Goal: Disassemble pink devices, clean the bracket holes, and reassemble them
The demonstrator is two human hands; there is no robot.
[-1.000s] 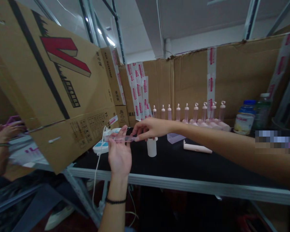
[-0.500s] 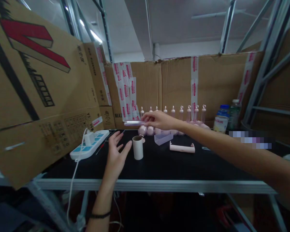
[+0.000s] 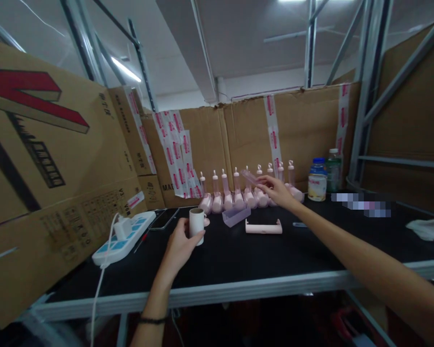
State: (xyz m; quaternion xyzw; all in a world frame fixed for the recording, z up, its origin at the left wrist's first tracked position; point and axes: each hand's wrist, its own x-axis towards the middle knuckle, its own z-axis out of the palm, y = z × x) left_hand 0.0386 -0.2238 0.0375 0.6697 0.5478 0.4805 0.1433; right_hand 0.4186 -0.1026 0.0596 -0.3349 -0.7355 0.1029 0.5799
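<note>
Left hand: the left hand [image 3: 179,245] is curled round the white cup, thumb across the front, fingers at its left side.
White cup: the white cup [image 3: 196,222] is upright, open end up, on the black tabletop [image 3: 238,265].
Right hand: the right hand [image 3: 275,189] is pinching one end of the clear tube between thumb and fingers, arm reaching in from the right.
Clear tube: the clear tube [image 3: 250,177] is pinkish, tilted, sticks out left of the right hand, in front of the tube row.
Wrist: black band [image 3: 152,320] on the left one.
Beside cup: small pink piece [image 3: 207,222], just right of it.
Table middle: open purple tray [image 3: 235,218], then pink bar [image 3: 264,229] with raised ends, to its right.
Tube row: standing tubes [image 3: 224,183] with pink looped caps along the back; rounded pink parts [image 3: 227,201] at their feet.
Table left: white power strip [image 3: 112,251] with plug [image 3: 123,229] and white cord [image 3: 97,294]; thin red tool [image 3: 142,241] and flat dark phone-like item [image 3: 164,219] next to it.
Table right: blue-lidded jar [image 3: 317,185] in front of green bottle [image 3: 334,171]; white cloth [image 3: 428,229] near the far right edge; pixelated patch nearby, contents hidden.
Walls: brown cardboard [image 3: 246,130] at back, printed cardboard box [image 3: 75,168] left, strips of tape [image 3: 271,125] on the back one.
</note>
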